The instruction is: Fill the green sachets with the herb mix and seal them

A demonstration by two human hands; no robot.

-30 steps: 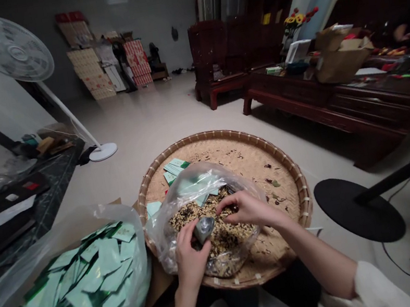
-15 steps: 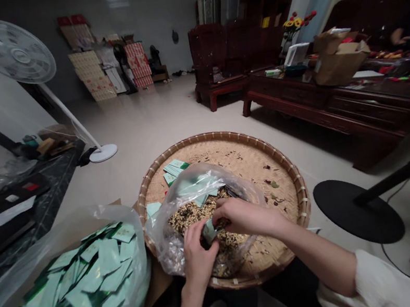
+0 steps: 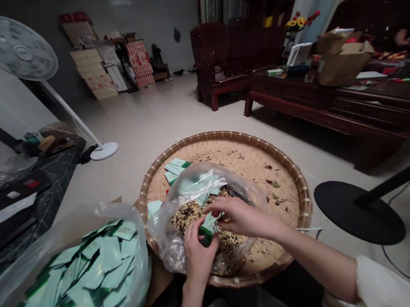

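Can't really read the tiny print on those green sachets [image 3: 79, 292], and the far-right person [image 3: 402, 37] is mostly lost in shadow.

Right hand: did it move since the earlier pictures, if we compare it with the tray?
Yes: the right hand has moved left, away from the right rim of the round bamboo tray, toward the left hand.

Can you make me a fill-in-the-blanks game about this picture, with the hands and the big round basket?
1. The left hand and right hand pinch a small pale ____ sachet.
2. The heap of dried mix lies inside a clear plastic ____, on the round woven bamboo tray.
3. Across the floor behind the tray, a white ____ stands on a round base.

Missing words: green, bag, fan.
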